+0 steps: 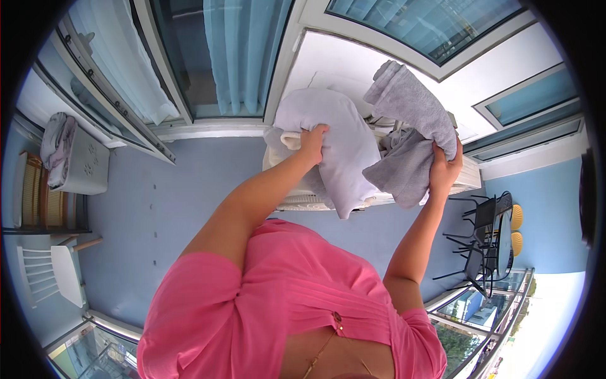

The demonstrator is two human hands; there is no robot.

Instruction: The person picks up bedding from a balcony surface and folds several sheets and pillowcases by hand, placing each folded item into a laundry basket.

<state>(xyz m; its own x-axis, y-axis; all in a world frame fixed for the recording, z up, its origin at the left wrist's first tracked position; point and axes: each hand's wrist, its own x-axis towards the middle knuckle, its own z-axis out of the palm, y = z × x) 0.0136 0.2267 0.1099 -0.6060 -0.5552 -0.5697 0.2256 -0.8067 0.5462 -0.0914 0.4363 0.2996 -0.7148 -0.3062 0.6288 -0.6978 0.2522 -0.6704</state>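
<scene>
My left hand point(313, 144) grips the edge of a pale lavender-grey pillow point(338, 128), one corner of which hangs down towards me. To the right, my right hand point(446, 166) holds a thick grey towel point(416, 97) that rises above the fingers and bends over to the left. More grey fabric point(402, 170) hangs below it, against the same hand. Beneath the pillow lies a low cream piece of furniture with a patterned front point(303, 201), mostly hidden by the textiles. A rolled cream cloth point(290, 140) shows beside my left wrist.
A white laundry basket point(87, 163) with clothes over its rim stands at the far left, near an open glazed door point(113, 90). Below it is a white chair point(66, 275). Black chairs point(485, 220) surround a glass table point(505, 244) at right, beside a glass railing point(497, 331).
</scene>
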